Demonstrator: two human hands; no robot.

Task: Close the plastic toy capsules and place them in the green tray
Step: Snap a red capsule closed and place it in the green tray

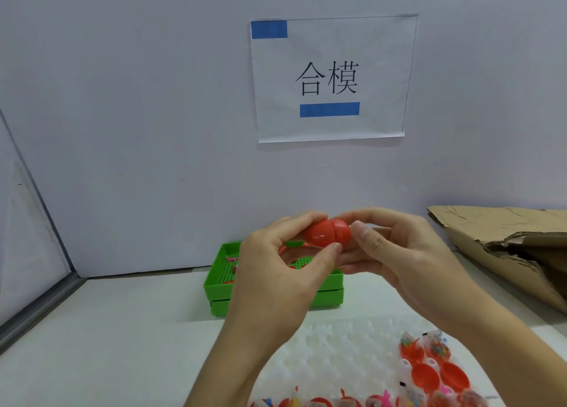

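Both hands hold one red plastic capsule (327, 232) in the air above the green tray (216, 284). My left hand (276, 271) pinches its left half between thumb and fingers. My right hand (395, 253) grips the right half, thumb on the end. The two halves sit together with a seam showing between them. The tray stands on the white table near the back wall, and red and pink pieces lie inside it, partly hidden by my left hand. More open red capsule halves (429, 376) with small toy packets lie on a white bumpy holder (337, 354) at the front right.
A torn brown cardboard box (506, 247) lies at the right against the wall. A paper sign (331, 78) with blue tape hangs on the back wall. A metal-edged side panel (46, 268) closes off the left.
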